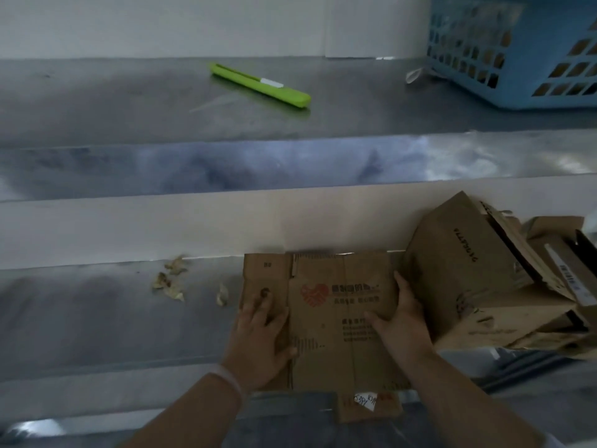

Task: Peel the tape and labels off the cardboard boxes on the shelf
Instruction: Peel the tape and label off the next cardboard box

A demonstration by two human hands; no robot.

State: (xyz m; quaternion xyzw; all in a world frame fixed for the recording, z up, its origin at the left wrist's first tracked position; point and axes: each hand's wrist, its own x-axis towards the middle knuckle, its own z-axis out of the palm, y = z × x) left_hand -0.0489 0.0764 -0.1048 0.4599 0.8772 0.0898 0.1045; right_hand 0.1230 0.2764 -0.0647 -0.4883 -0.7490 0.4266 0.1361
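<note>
A flattened cardboard box [336,305] with a red heart logo lies on the lower steel shelf [97,318]. My left hand [258,337] grips its left edge, thumb on the box's face. My right hand [400,321] presses flat on its right side, fingers spread. A white label remnant [365,398] shows on the box's near flap, which hangs over the shelf edge. To the right stands an upright cardboard box [465,270], leaning on a heap of more cardboard [562,270] with a barcode label [573,279].
Several scraps of peeled tape [171,281] lie on the lower shelf to the left of the box. On the upper shelf [129,101] rests a green utility knife [260,85], and a blue plastic basket [517,50] stands at the far right.
</note>
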